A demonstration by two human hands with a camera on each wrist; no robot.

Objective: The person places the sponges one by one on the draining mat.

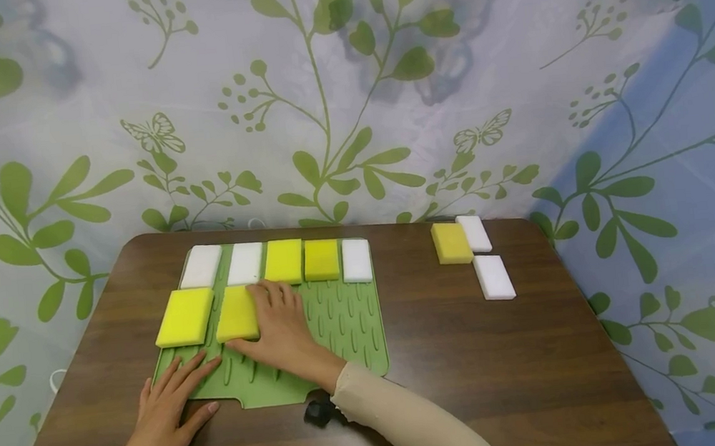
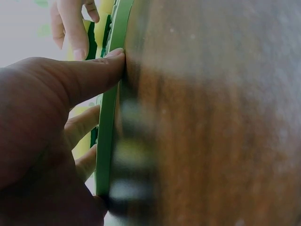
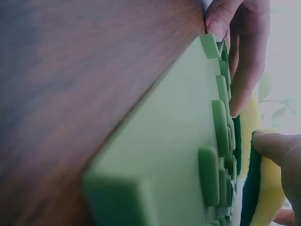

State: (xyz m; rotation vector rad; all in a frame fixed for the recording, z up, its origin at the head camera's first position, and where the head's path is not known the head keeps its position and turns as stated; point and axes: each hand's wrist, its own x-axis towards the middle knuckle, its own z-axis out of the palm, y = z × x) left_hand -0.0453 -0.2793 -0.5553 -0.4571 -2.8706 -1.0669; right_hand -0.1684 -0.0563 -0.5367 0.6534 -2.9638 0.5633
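Note:
My right hand [image 1: 285, 330] grips a yellow sponge [image 1: 236, 315] on the green ridged mat [image 1: 342, 332], thumb at its near edge and fingers over its far end. In the right wrist view, the sponge's dark green scouring layer [image 3: 251, 183] faces the mat, with the thumb against its side. My left hand [image 1: 166, 419] rests with spread, fairly straight fingers over the mat's near left part; its thumb touches the mat's edge [image 2: 108, 132] in the left wrist view. Another yellow sponge [image 1: 184, 318] lies just left of the gripped one.
Along the mat's back edge lie white blocks [image 1: 201, 267] and yellow sponges [image 1: 284, 262] in a row. On the brown table [image 1: 507, 366] at the right are a yellow sponge [image 1: 452, 243] and white blocks [image 1: 495, 278]. A small black object [image 1: 318, 413] sits below the right wrist.

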